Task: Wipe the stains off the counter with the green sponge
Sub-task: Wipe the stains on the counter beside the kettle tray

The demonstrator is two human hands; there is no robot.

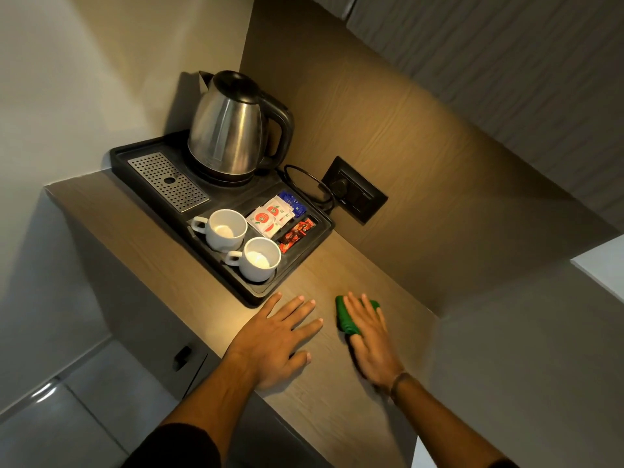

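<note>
Head view: right hand (369, 336) is lying flat on top of the green sponge (347, 315), fingers spread and extended, palm pressing it onto the counter (324, 396). Not wrapped around it, just covering it from above. Sponge is sitting on the wood-grain counter, right of the tray's near corner, apart from it. Wrist is wearing a thin band. Slight blur on this hand.

Left hand (277, 336) is resting palm-down on the counter, fingers splayed wide, holding nothing. Fingertips are pointing at the near corner of the black tray (118, 157), index tip just beside it. Both forearms are reaching in from the bottom edge, dark sleeve showing on the left.

Tray contents: steel kettle (229, 126) standing on its base at the back, perforated metal drip grate (169, 182) to its left, two white cups (241, 244) upright side by side at front, both looking empty. White-and-red sachets (270, 216) filling one compartment, dark red sachets (297, 234) in the narrow one beside it.

Kettle cord is looping to the wall socket (354, 190).
</note>
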